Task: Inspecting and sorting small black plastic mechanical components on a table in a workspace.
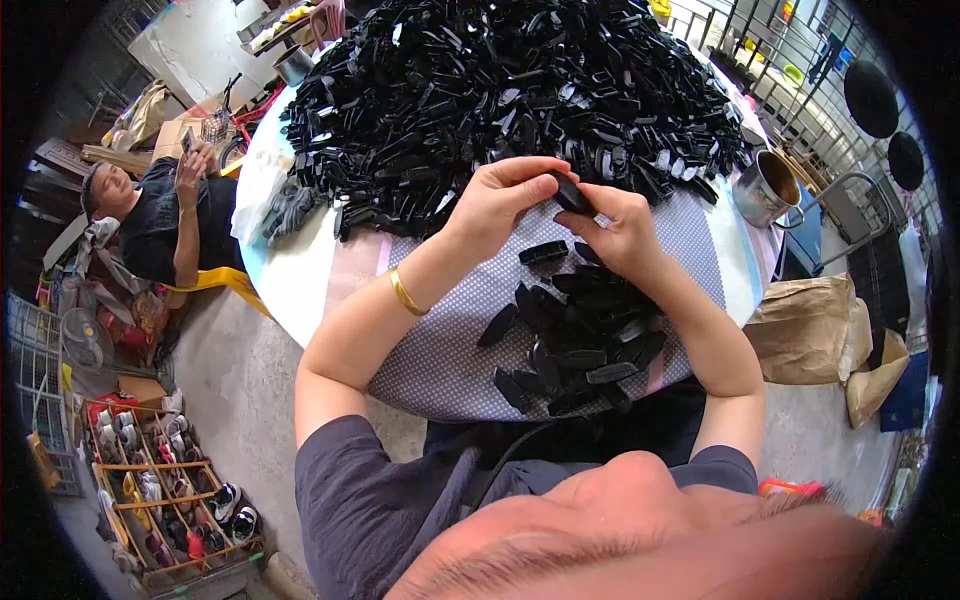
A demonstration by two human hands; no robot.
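Both my hands meet over the near half of a round table and hold one small, dark, elongated plastic piece (571,194). My left hand (497,207) pinches it from the left, thumb and index finger closed on it. From the other side my right hand (618,227) grips it, with its fingertips partly hidden. Just below the hands lies a loose small pile of similar black pieces (565,357). Beyond them a very large heap of such pieces (500,110) covers the far part of the table. What exactly the pieces are I cannot tell.
A patterned cloth (440,350) covers my side of the table. Dark gloves (291,209) lie at its left edge, and a metal pot (767,190) stands at its right. Another person (150,215) sits at the left holding a phone. A shoe rack (165,480) and brown paper bags (800,330) are on the floor.
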